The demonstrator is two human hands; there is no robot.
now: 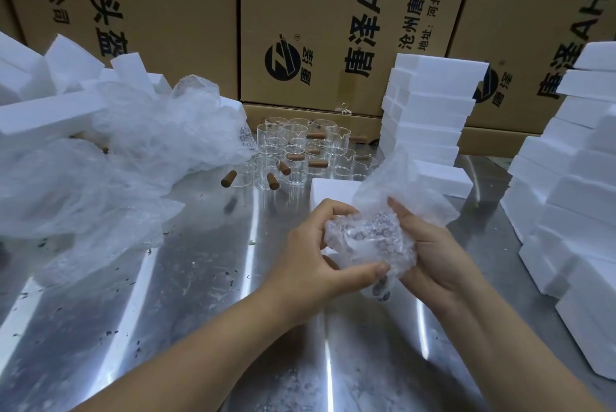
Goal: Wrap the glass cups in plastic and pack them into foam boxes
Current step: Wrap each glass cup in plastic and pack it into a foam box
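Note:
Both hands hold a bundle of bubble wrap [370, 238] above the steel table [166, 311]; a glass cup seems to be inside, hidden by the wrap. My left hand [316, 255] grips the bundle from the left, thumb pressed on its lower front. My right hand [430, 251] cups it from the right, and loose wrap [400, 185] rises over its fingers. Behind, several clear glass cups [300, 148] with brown wooden handles stand in a cluster. A white foam box [330, 190] lies just beyond my hands.
A heap of crumpled plastic and bubble wrap [116, 151] covers the left of the table, with foam blocks [50, 78] behind it. Foam boxes are stacked at centre right [430, 111] and along the right edge [573, 178]. Cardboard cartons [316, 11] wall off the back.

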